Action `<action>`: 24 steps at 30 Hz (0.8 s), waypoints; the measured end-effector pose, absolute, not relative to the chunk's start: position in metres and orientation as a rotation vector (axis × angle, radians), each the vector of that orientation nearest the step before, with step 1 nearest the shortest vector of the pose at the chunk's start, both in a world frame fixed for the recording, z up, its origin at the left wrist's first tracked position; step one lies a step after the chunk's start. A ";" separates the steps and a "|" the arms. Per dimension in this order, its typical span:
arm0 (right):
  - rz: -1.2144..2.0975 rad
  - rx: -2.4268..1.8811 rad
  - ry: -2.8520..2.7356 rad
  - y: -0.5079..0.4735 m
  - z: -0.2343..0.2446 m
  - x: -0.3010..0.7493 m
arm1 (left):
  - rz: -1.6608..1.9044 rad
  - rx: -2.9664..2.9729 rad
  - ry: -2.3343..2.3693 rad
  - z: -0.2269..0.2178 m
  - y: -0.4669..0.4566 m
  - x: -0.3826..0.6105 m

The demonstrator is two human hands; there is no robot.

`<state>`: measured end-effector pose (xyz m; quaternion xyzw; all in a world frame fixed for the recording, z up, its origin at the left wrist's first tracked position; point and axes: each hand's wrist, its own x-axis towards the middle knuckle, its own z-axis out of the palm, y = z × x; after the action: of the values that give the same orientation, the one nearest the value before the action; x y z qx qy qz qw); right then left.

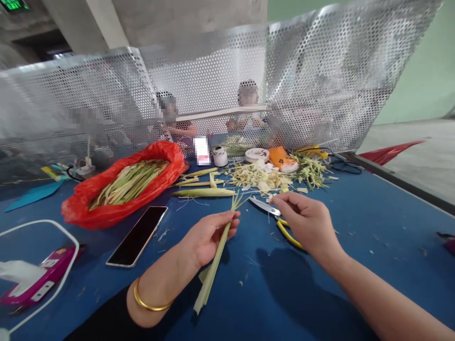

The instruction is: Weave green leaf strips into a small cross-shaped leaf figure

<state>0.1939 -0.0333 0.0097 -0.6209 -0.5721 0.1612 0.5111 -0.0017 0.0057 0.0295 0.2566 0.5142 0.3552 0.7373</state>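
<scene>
The left hand (213, 234), low in the centre, is closed around a bundle of flat, pale green leaf strips (217, 265), gripped near its upper end. The bundle slants, its broad end toward the wearer, its tips fanned into thin strands above the fingers. A smooth gold bangle (152, 303) circles the left wrist, just past a black sleeve (110, 315).

The right hand (307, 225) is apart from the bundle, to its right, fingers curled and thumb drawn in close to them; whether a thin piece is pinched there cannot be told. Beneath and beside it are silver-bladed scissors with yellow handles (266, 206), on a dark blue tabletop (377, 227).

Just beyond the bundle's tips lies a long, pointed green leaf (204, 192), and behind the scissors spreads a loose heap of cream-coloured plant scraps (254, 176). Left of the bundle, a black-screened smartphone (138, 237) lies flat; behind it, an open red plastic bag (83, 215) holds long, dull green leaves (131, 182). At far left is a magenta power strip (53, 270) with a white plug.

Along the back stand a small white jar (220, 157) and a perforated metal screen (209, 61), with two people (248, 97) visible through it.
</scene>
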 end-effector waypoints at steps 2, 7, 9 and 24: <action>0.364 -1.491 -1.507 -0.035 0.011 0.193 | 0.780 0.551 1.126 0.030 0.001 0.001; 0.619 -1.403 -1.663 -0.038 0.009 0.182 | 0.681 0.518 1.011 0.028 -0.010 0.008; 0.672 -1.373 -1.658 -0.038 0.006 0.179 | 0.642 0.528 0.965 0.027 -0.012 0.009; 0.498 -1.335 -1.725 -0.045 0.006 0.177 | 0.794 0.770 1.047 0.022 -0.009 0.006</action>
<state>0.1770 -0.0446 0.0062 -0.5369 -0.6935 0.2001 0.4368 0.0058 -0.0086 0.0222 0.3488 0.4744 0.3597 0.7238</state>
